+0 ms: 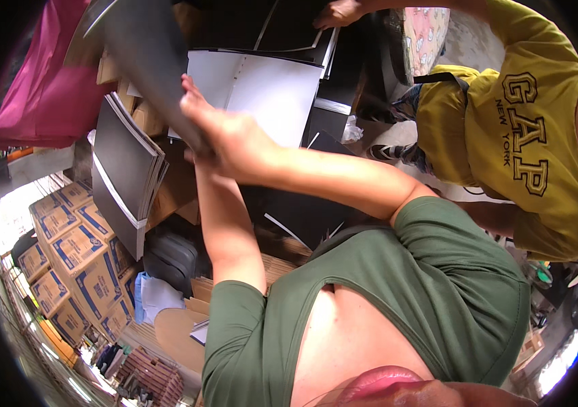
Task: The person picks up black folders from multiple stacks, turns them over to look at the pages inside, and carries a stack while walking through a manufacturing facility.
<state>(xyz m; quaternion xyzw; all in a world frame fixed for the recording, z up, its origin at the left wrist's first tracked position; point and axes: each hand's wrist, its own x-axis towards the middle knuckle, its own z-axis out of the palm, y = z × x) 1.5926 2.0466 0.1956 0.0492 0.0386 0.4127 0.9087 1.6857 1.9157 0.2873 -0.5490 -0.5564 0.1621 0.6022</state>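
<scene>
A dark, flat sheet or board [145, 61], smeared by motion, stands tilted up at the upper left. My right hand [231, 139] is closed at its lower right edge, the thumb side raised along it. My left forearm [224, 224] reaches up beneath my right wrist. The left hand is almost wholly hidden behind the right hand and the sheet, so its grip does not show. Just beyond my hands lies an opened black-covered folder with white inner pages [272, 95]. To the left, a stack of black folders [123, 169] with a white band leans at the table side.
At the right a co-worker in a yellow shirt [540, 136] has a hand [343, 12] on black sheets [289, 27] at the far side. Magenta cloth [45, 88] hangs at the left. Stacked cartons [85, 251] and a dark stool [170, 261] stand lower left.
</scene>
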